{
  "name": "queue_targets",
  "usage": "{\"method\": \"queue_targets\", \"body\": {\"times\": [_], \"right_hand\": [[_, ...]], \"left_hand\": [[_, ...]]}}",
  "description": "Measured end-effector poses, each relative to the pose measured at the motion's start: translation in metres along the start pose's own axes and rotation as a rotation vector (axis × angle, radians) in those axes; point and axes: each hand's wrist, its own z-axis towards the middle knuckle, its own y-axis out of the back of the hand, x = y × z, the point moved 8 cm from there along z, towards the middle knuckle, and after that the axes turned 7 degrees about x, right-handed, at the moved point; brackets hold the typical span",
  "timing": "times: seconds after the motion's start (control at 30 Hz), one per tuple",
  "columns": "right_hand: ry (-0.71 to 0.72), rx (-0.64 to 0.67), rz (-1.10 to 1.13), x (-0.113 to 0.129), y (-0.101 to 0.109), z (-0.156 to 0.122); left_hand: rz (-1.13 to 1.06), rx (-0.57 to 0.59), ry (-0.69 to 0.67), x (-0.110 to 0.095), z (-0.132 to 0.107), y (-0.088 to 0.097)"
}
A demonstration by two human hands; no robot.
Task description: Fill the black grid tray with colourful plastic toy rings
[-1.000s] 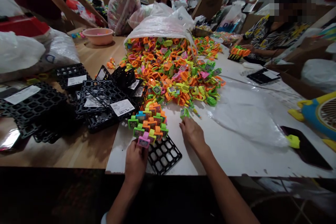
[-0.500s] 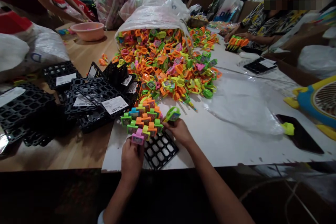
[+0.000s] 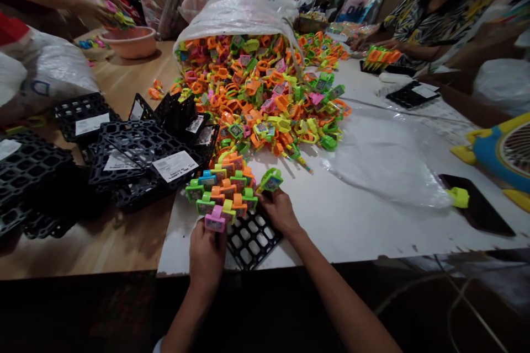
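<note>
A black grid tray (image 3: 253, 240) lies at the table's front edge, with bare cells at its near right. Its far left part is covered by a cluster of upright toy watches (image 3: 223, 190) in orange, green, yellow and blue. My left hand (image 3: 207, 253) is closed just under a pink toy watch (image 3: 215, 219) at the cluster's front; its fingertips are partly hidden. To the right, my right hand (image 3: 281, 210) pinches a green toy watch (image 3: 271, 179), which leans beside the cluster above the tray's far edge.
Loose toy watches (image 3: 248, 94) spill from a large plastic bag (image 3: 236, 8). Black trays (image 3: 136, 149) with white labels are piled at left. On the right are a clear bag (image 3: 385, 160), a phone (image 3: 476, 204) and a fan (image 3: 505, 149). Two co-workers' hands (image 3: 97, 8) (image 3: 389, 47) handle pieces farther back.
The view has shifted slightly. My hands keep nearly the same places at the tray. At the far left, a co-worker's hands have come up over the pink basin with colourful pieces.
</note>
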Motion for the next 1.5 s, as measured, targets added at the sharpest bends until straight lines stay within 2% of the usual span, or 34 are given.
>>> {"method": "queue_targets", "body": {"times": [0.2, 0.4, 0.43, 0.5, 0.57, 0.6, 0.7, 0.77, 0.83, 0.93, 1.07, 1.17, 1.27, 1.3, 1.37, 1.43, 1.5], "right_hand": [[0.313, 0.163, -0.095, 0.031, -0.010, -0.002], [0.242, 0.455, -0.048, 0.022, -0.010, 0.014], [0.256, 0.454, -0.042, 0.023, -0.007, 0.019], [0.325, 0.342, -0.085, 0.030, 0.003, 0.032], [0.418, 0.208, -0.234, 0.042, 0.009, 0.047], [0.462, 0.184, -0.338, 0.047, 0.007, 0.053], [0.532, 0.268, -0.615, 0.053, -0.010, 0.064], [0.521, 0.320, -0.688, 0.049, -0.013, 0.062], [0.475, 0.312, -0.685, 0.040, -0.007, 0.053], [0.361, 0.245, -0.705, 0.024, 0.011, 0.039], [0.252, 0.128, -0.796, 0.014, 0.035, 0.028], [0.159, 0.032, -0.672, 0.013, 0.054, 0.019], [-0.028, -0.006, -0.232, 0.006, 0.060, -0.001], [-0.077, 0.026, -0.063, 0.004, 0.052, -0.010], [-0.124, 0.145, 0.198, 0.007, 0.023, -0.029], [-0.128, 0.288, 0.320, 0.015, -0.013, -0.046], [-0.125, 0.373, 0.344, 0.019, -0.043, -0.056]], "left_hand": [[-0.015, -0.009, 0.022, 0.001, 0.001, 0.000], [-0.068, -0.019, -0.048, 0.000, -0.002, 0.008], [-0.043, -0.037, -0.060, -0.001, -0.005, 0.011], [0.016, -0.083, -0.070, 0.000, -0.011, 0.019], [0.057, -0.114, -0.073, 0.001, -0.019, 0.024], [0.070, -0.120, -0.077, 0.002, -0.022, 0.026], [0.103, -0.115, -0.088, 0.004, -0.027, 0.028], [0.115, -0.109, -0.080, 0.005, -0.029, 0.027], [0.117, -0.105, -0.064, 0.005, -0.028, 0.027], [0.110, -0.080, -0.018, 0.003, -0.020, 0.025], [0.080, 0.017, 0.050, 0.003, -0.002, 0.015], [0.057, 0.044, 0.085, 0.004, 0.010, 0.009], [0.042, 0.051, 0.106, 0.004, 0.016, 0.004], [0.037, 0.056, 0.112, 0.004, 0.017, 0.002], [0.027, 0.069, 0.118, 0.004, 0.019, -0.001], [0.019, 0.083, 0.121, 0.004, 0.020, -0.002], [0.011, 0.092, 0.120, 0.004, 0.020, -0.003]]}}
